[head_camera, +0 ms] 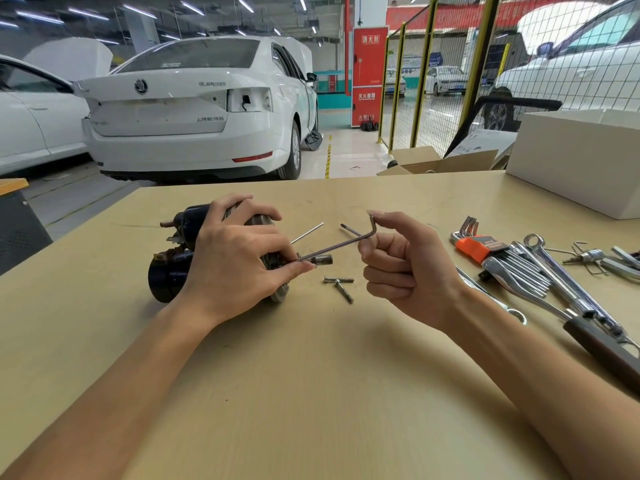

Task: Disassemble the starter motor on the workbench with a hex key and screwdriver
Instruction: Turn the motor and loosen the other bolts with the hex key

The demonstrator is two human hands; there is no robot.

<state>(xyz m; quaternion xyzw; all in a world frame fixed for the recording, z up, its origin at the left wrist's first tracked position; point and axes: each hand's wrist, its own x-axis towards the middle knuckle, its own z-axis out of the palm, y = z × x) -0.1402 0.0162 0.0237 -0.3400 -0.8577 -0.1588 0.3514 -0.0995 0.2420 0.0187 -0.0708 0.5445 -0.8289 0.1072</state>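
starter motor [169,271] on workbench [311,375] under gripping left hand [239,258], right hand [405,268] pinching hex key [341,244] just beside

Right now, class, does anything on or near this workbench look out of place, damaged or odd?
Yes. The white car behind the workbench has its right tail lamp missing, leaving an open cavity. On the bench, two loose bolts lie crossed beside the starter motor, fitting disassembly.
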